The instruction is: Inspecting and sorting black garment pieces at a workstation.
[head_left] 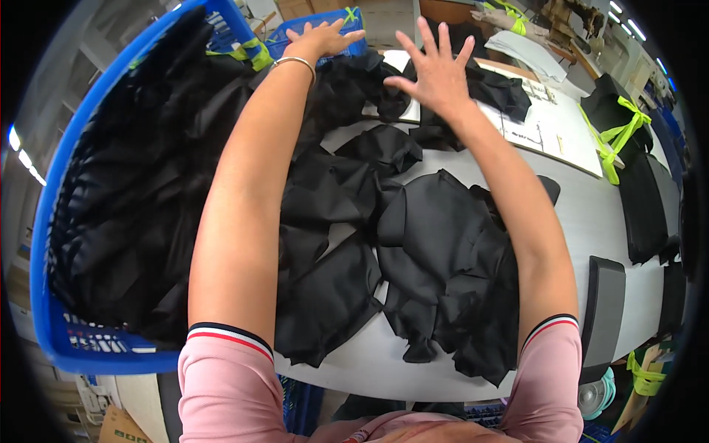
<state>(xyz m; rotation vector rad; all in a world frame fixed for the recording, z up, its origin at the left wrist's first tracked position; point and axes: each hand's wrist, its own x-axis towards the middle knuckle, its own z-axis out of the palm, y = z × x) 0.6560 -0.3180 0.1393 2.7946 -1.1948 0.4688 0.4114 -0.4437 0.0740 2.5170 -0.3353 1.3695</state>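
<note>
Both my arms reach out over a table strewn with pieces of black fabric (pixel 436 221). My left hand (pixel 319 40), with a bangle at its wrist, is held out at the far side with fingers spread and nothing in it. Below it lies more bunched black cloth (pixel 347 88). To its right, my right hand (pixel 441 74) is also open, fingers wide apart, above the far black pieces; whether it touches them I cannot tell. A large blue basket (pixel 50 310) heaped with black cloth stands at the left.
The light table (pixel 591 210) carries a white board (pixel 550 133) at the back right. Bundles of black pieces (pixel 639 207) tied with yellow-green strips line the right side, beside a dark flat stack (pixel 604 317). A smaller blue basket (pixel 295 33) stands behind; a small fan (pixel 594 395) is lower right.
</note>
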